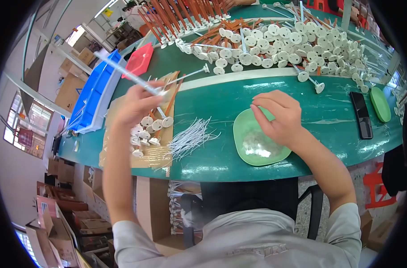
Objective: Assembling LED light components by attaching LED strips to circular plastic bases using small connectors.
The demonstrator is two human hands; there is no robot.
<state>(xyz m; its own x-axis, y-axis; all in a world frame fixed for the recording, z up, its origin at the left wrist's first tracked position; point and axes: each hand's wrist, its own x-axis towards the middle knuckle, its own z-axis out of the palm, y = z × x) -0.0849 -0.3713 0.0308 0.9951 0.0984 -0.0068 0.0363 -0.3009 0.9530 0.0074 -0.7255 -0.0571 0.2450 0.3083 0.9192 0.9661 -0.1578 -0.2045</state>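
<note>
My left hand (138, 106), a little blurred, grips a white stick with a round base (127, 73), tilted up to the left above the cardboard sheet (161, 156). Under that hand, several white disc-based sticks (146, 127) lie on the cardboard. My right hand (279, 117) hovers over the light green bowl (240, 145), thumb and fingertips pinched together; whatever is between them is too small to make out. Small clear pieces (259, 144) lie in the bowl. Between my hands, a loose bunch of thin white strips (192, 139) rests on the green table (221, 167).
A big heap of white disc-based sticks (275, 42) covers the far side. Brown sticks on white bases (176, 20) stand upright behind it. At left are a blue bin (89, 100) and a red tray (138, 60); at right, a black phone (361, 115) and a green dish (380, 105).
</note>
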